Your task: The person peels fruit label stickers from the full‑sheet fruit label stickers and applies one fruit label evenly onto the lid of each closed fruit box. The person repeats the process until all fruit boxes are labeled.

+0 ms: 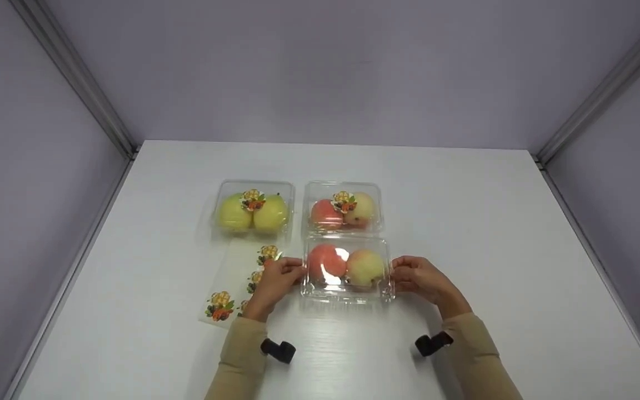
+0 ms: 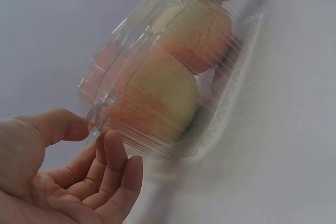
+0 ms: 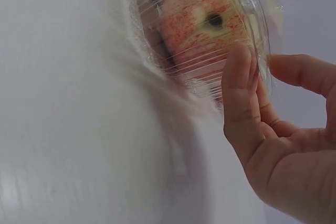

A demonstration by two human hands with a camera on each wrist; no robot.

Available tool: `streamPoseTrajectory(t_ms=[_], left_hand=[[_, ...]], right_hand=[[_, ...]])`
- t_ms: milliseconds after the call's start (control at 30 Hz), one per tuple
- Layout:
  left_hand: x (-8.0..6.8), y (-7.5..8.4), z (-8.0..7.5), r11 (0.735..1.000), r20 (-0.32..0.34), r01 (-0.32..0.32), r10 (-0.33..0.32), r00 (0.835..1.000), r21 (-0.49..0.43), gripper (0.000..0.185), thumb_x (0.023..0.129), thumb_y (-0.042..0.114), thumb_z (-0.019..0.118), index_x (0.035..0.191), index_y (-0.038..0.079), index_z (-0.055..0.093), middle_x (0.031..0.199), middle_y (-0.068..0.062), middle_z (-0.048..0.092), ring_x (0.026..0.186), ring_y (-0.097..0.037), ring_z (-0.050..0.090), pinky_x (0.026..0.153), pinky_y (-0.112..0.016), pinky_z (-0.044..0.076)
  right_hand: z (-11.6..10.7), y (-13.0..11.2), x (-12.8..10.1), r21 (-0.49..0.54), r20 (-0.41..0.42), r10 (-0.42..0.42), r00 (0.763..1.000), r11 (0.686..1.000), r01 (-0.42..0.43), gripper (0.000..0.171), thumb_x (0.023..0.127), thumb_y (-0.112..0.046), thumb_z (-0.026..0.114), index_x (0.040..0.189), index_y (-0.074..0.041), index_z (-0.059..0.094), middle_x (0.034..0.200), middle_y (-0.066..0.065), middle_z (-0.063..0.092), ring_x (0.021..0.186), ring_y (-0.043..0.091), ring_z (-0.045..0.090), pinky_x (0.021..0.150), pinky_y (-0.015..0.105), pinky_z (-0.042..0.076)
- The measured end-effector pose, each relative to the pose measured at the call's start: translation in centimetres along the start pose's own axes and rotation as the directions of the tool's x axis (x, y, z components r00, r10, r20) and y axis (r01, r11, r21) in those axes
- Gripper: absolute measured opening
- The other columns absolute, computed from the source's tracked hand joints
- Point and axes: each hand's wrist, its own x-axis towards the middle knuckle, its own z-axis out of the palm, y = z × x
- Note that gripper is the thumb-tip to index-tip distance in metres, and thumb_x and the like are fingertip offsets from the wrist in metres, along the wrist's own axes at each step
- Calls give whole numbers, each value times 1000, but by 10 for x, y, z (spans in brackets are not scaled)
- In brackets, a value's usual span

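Holding a clear plastic clamshell box [image 1: 348, 269] from either end, the person's two hands sit near the front middle of the white table [image 1: 492, 233]: the left hand [image 1: 276, 280] pinches the box's left edge, thumb on the upper rim and fingers [image 2: 113, 169] under the lower rim in the left wrist view, while the right hand [image 1: 417, 276] grips the right edge the same way, with fingers [image 3: 239, 93] against the ribbed side wall and the thumb over the lid's rim. Inside the box lie two reddish-yellow apples [image 1: 345, 265] side by side, the redder one on the left; the right wrist view shows the dimpled end of one apple pressed close to the plastic. Whether the box rests on the table or is lifted just off it cannot be told. Just behind it stands a second closed box of red apples [image 1: 343, 210] bearing a fruit sticker on its lid, and to the left of that a box of two yellow-green pears [image 1: 252, 211] with the same sticker. A sheet of stickers [image 1: 239, 283] lies flat on the table under and beside the left hand. Both forearms wear tan sleeves [image 1: 478, 355] with small black wrist cameras strapped on
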Motion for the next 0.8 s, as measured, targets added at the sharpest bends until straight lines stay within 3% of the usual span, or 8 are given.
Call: streamPoseTrajectory(t_ms=[167,367,667,800], left_hand=[[3,-4,1,1000,-2,-16,16,1000,0,28,90,8,63,112,-9,63,102,-22,69,84,-14,66,83,-33,59],[3,-1,0,995,-21,-88,89,996,50,26,89,6,62,109,-11,64,97,-24,69,79,-11,64,79,-32,59],[-1,2,-7,993,-46,-84,88,995,79,26,93,9,58,113,-7,62,99,-18,66,84,-15,65,83,-33,58],[-2,1,-14,990,-64,-94,101,993,105,26,94,12,57,113,-5,62,100,-18,67,84,-14,64,79,-29,56]], right_hand=[[0,0,-1,-33,-6,-7,1000,999,7,6,93,-9,54,97,-5,52,80,-7,59,74,6,62,71,22,56],[0,0,-1,-54,-29,-18,999,998,16,10,92,-11,57,99,-4,54,82,-6,60,75,7,62,72,23,57],[-1,-2,-8,-116,-44,-31,999,993,26,30,94,-15,57,113,7,54,88,-6,62,82,6,64,76,23,56],[-1,-4,-11,-125,-50,-38,998,992,32,37,94,-16,58,118,11,51,89,-6,63,82,6,65,77,23,57]])
